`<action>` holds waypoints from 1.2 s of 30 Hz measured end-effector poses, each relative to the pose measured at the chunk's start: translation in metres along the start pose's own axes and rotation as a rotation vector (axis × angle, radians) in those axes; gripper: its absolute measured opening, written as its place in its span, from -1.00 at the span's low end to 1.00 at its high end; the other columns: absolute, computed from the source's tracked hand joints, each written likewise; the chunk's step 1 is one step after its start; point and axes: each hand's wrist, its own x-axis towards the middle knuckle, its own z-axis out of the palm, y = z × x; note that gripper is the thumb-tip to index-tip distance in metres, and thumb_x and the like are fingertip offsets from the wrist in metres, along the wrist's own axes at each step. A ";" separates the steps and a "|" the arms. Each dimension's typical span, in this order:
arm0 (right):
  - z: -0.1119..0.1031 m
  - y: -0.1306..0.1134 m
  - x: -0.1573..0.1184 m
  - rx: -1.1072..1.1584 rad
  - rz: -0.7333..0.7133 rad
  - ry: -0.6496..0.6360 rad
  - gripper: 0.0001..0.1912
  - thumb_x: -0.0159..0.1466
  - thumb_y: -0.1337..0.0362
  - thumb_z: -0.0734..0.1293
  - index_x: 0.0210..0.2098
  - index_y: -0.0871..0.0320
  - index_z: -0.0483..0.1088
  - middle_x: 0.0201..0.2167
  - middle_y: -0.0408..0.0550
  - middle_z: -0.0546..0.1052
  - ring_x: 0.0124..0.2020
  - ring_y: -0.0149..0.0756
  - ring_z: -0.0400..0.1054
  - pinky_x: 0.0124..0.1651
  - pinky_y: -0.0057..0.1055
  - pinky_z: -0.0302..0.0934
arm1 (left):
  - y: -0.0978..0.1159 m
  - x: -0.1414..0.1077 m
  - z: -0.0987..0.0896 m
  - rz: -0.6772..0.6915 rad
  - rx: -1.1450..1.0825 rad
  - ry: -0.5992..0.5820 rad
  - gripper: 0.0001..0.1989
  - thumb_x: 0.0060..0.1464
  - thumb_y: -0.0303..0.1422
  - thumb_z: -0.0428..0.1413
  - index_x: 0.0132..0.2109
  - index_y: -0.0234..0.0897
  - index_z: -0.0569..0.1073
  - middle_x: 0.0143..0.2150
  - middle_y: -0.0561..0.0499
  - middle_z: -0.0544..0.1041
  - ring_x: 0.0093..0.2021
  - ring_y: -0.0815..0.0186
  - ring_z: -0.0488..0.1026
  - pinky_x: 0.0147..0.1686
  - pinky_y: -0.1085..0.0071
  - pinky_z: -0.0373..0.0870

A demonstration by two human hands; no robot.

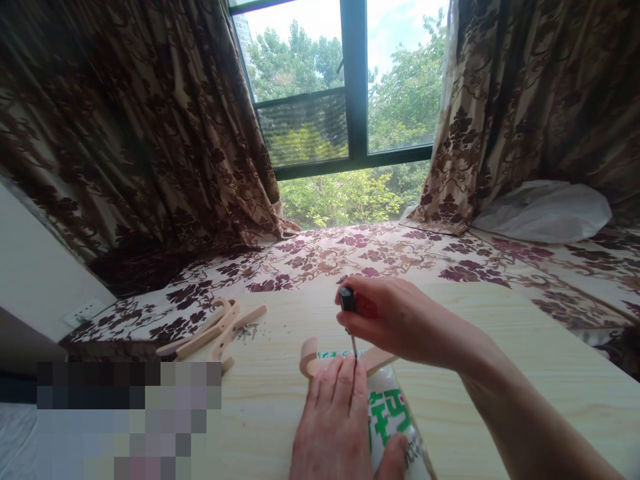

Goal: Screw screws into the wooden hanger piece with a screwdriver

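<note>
My right hand (373, 310) is closed around a screwdriver (347, 303) with a dark handle. The screwdriver stands nearly upright, its thin shaft pointing down at a curved wooden piece (309, 357). My left hand (335, 413) lies flat over that piece, fingers stretched out and fingertips beside the shaft, thumb held apart. Under the left hand is a white plastic packet (390, 413) with green lettering. The screwdriver's tip and any screw below it are hidden by my left fingers. The wooden piece's other end shows beneath my right hand.
More curved wooden pieces (215, 330) lie on the left of the pale wooden table (480, 373), beside a scatter of small screws (246, 331). Beyond are a flower-patterned cloth (360, 250), a white plastic bag (547, 210), curtains and a window. A pixelated patch covers the lower left.
</note>
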 end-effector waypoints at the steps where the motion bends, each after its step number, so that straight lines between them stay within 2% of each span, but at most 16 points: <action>1: 0.000 0.000 0.000 0.014 -0.008 -0.004 -0.84 0.20 0.27 0.26 -0.47 0.12 0.19 -0.59 -0.24 0.33 -0.56 -0.46 0.06 -0.48 -0.45 -0.09 | 0.001 0.000 0.001 -0.011 -0.007 0.032 -0.40 0.19 0.04 -0.25 0.08 -0.30 0.34 0.10 -0.05 0.44 0.12 0.17 0.35 0.02 0.19 0.36; 3: 0.001 0.002 0.000 0.006 -0.004 0.009 -0.80 0.21 0.25 0.26 -0.50 0.12 0.17 -0.59 -0.23 0.32 -0.56 -0.46 0.05 -0.48 -0.44 -0.09 | 0.000 0.003 -0.002 0.026 0.008 0.036 -0.42 0.18 0.04 -0.21 0.07 -0.31 0.36 0.08 -0.05 0.46 0.09 0.17 0.38 -0.01 0.22 0.38; 6: 0.003 0.005 0.003 -0.046 0.047 0.042 -0.76 0.22 0.19 0.27 -0.50 0.13 0.17 -0.59 -0.21 0.32 -0.55 -0.45 0.07 -0.47 -0.42 -0.09 | -0.007 0.008 -0.011 0.161 0.084 -0.061 -0.40 0.13 0.05 -0.09 0.10 -0.34 0.33 0.09 -0.05 0.45 0.07 0.19 0.40 -0.07 0.29 0.43; 8: 0.004 0.006 0.004 -0.057 0.062 0.052 -0.75 0.22 0.17 0.28 -0.50 0.13 0.17 -0.58 -0.21 0.32 -0.55 -0.45 0.07 -0.46 -0.43 -0.09 | -0.011 0.009 -0.016 0.205 0.120 -0.099 -0.36 0.10 0.06 -0.05 0.13 -0.35 0.31 0.11 -0.05 0.43 0.07 0.19 0.40 -0.08 0.31 0.45; 13: 0.001 0.001 0.000 0.036 -0.015 -0.016 -0.80 0.20 0.25 0.27 -0.51 0.12 0.19 -0.60 -0.26 0.30 -0.55 -0.47 0.06 -0.47 -0.46 -0.08 | -0.012 0.008 -0.016 0.217 0.131 -0.067 -0.36 0.09 0.06 -0.05 0.11 -0.37 0.33 0.10 -0.07 0.44 0.06 0.18 0.41 -0.08 0.30 0.46; 20: 0.004 0.004 0.003 -0.073 0.083 0.037 -0.72 0.22 0.16 0.27 -0.53 0.13 0.18 -0.58 -0.20 0.33 -0.55 -0.45 0.07 -0.46 -0.42 -0.09 | -0.010 0.012 -0.018 0.208 0.130 -0.047 -0.39 0.10 0.07 -0.07 0.06 -0.35 0.37 0.06 -0.05 0.47 0.02 0.19 0.45 -0.12 0.31 0.48; 26: 0.001 -0.001 0.001 0.045 -0.003 -0.026 -0.81 0.17 0.28 0.27 -0.53 0.12 0.18 -0.62 -0.27 0.28 -0.56 -0.48 0.05 -0.49 -0.46 -0.08 | -0.012 0.008 -0.015 0.210 0.135 -0.113 -0.34 0.10 0.07 -0.06 0.15 -0.34 0.29 0.13 -0.06 0.41 0.11 0.18 0.37 -0.02 0.28 0.42; 33: 0.003 0.007 0.004 -0.025 0.074 0.035 -0.74 0.20 0.19 0.28 -0.54 0.13 0.18 -0.60 -0.22 0.31 -0.55 -0.46 0.05 -0.47 -0.42 -0.08 | -0.013 0.008 -0.017 0.206 0.133 -0.113 -0.35 0.09 0.08 -0.05 0.14 -0.32 0.30 0.12 -0.04 0.42 0.09 0.20 0.38 -0.05 0.31 0.43; 36: 0.003 0.007 0.003 0.009 0.056 0.023 -0.77 0.19 0.19 0.29 -0.52 0.13 0.20 -0.59 -0.23 0.33 -0.55 -0.46 0.08 -0.47 -0.43 -0.07 | -0.011 0.010 -0.019 0.212 0.142 -0.091 -0.36 0.09 0.07 -0.04 0.12 -0.34 0.33 0.11 -0.05 0.43 0.08 0.19 0.40 -0.07 0.32 0.44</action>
